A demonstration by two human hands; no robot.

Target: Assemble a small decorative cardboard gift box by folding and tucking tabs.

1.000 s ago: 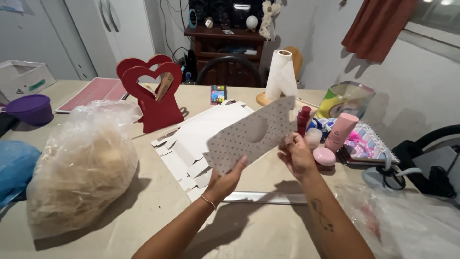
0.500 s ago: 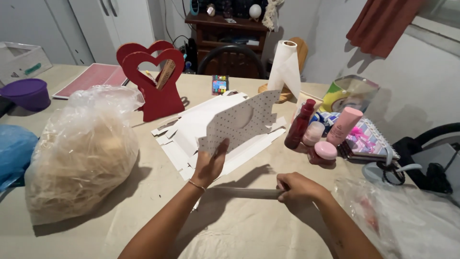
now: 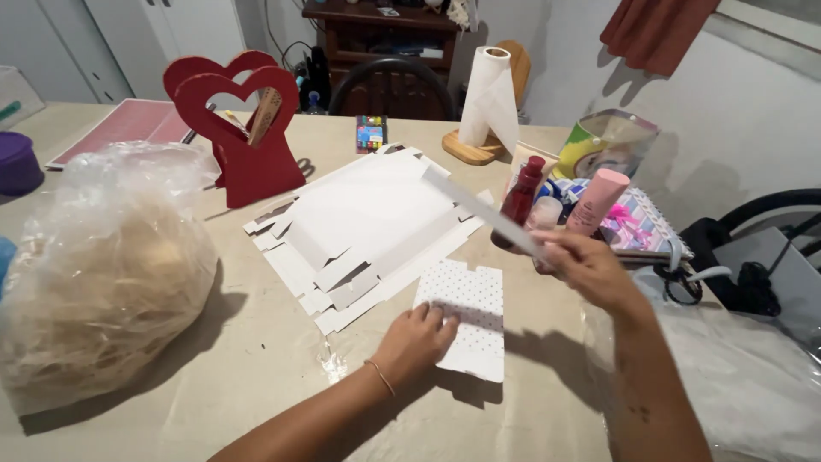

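Note:
My left hand [image 3: 416,339] presses flat on a white dotted card piece [image 3: 466,315] lying on the beige table [image 3: 274,376]. My right hand [image 3: 586,267] holds a long thin white strip [image 3: 479,210] up in the air, tilted toward the far left. Beyond the dotted card lies a large flat white cardboard box blank [image 3: 363,229] with cut tabs along its edges.
A clear plastic bag of pale straw filler [image 3: 94,274] sits at left. A red wooden heart stand [image 3: 239,128] and a paper towel roll [image 3: 489,96] stand farther back. Bottles and cosmetics [image 3: 564,201] cluster at right, with clear plastic [image 3: 753,385] at the near right.
The dotted card came down from the air onto the table under my left hand. My right hand picked the long white strip up off the table and raised it.

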